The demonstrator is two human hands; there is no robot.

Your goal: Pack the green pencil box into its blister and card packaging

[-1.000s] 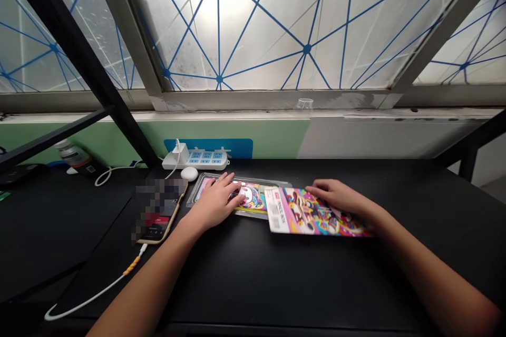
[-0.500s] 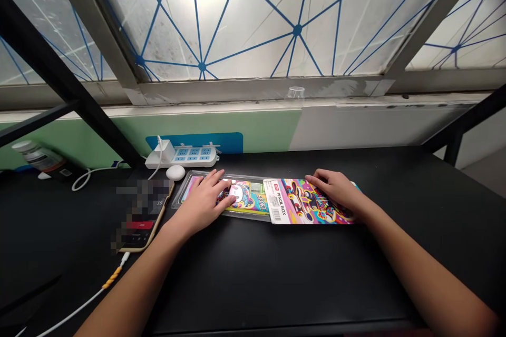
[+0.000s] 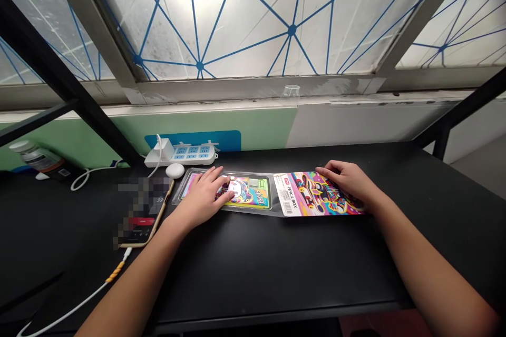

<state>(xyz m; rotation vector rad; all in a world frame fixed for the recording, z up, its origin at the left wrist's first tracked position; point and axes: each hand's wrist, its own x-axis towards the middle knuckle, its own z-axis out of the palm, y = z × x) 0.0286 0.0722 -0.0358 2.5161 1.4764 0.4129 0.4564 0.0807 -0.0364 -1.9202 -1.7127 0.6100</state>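
A colourful pencil box (image 3: 253, 194) with a white cartoon face lies in a clear plastic tray (image 3: 275, 205) on the black desk. My left hand (image 3: 207, 192) rests over the box's left part, fingers spread and pressing down on it; that part is hidden. To the right, a bright printed card (image 3: 312, 192) marked "PENCIL BOX", with a barcode on its white end, overlaps the tray's right end. My right hand (image 3: 348, 181) has its fingers closed on the card's right part, thumb and index at the far edge. The card's right end is partly covered.
Left of the tray lies a phone (image 3: 148, 216) with a charging cable (image 3: 79, 311). Behind are a round white object (image 3: 175, 170) and a power strip (image 3: 193, 155). A bottle (image 3: 43, 160) stands at the far left. A clear cup (image 3: 291, 91) sits on the window ledge.
My right hand has drawn the card to the right, uncovering more of the pencil box and the tray's right end. My left hand stays on the box. The view has shifted slightly.
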